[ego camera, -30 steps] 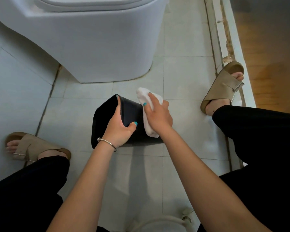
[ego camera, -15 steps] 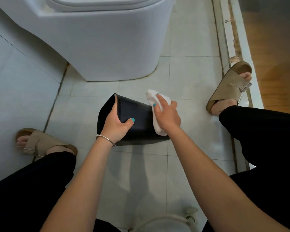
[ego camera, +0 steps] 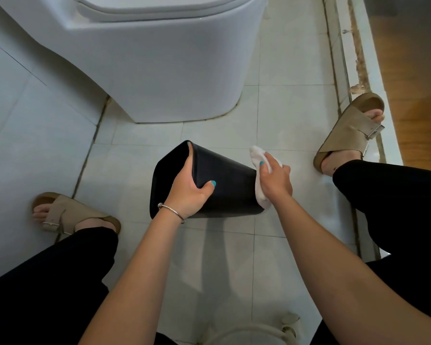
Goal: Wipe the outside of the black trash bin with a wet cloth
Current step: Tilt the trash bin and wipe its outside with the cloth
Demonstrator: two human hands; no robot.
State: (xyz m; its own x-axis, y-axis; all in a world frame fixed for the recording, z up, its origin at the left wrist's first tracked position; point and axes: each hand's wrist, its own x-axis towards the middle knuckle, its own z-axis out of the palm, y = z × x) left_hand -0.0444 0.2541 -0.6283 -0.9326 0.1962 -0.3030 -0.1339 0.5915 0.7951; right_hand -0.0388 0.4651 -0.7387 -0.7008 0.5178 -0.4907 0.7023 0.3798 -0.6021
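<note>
The black trash bin (ego camera: 228, 181) lies tipped on its side on the tiled floor, its open mouth facing left. My left hand (ego camera: 188, 189) grips the bin's rim, fingers inside the mouth and thumb on the outer wall. My right hand (ego camera: 274, 181) holds a white cloth (ego camera: 259, 192) pressed flat against the bin's narrow bottom end at the right. Part of the cloth sticks out above my fingers and part hangs below my palm.
A white toilet (ego camera: 159, 63) stands just behind the bin. My sandalled feet (ego camera: 72, 215) (ego camera: 351, 135) flank it on the tiles. A raised door sill (ego camera: 353, 70) and wooden floor run along the right. A white round object (ego camera: 249, 334) sits at the bottom edge.
My right hand has slid the cloth rightward along the bin's outer wall to its bottom end. The left hand keeps its grip on the rim.
</note>
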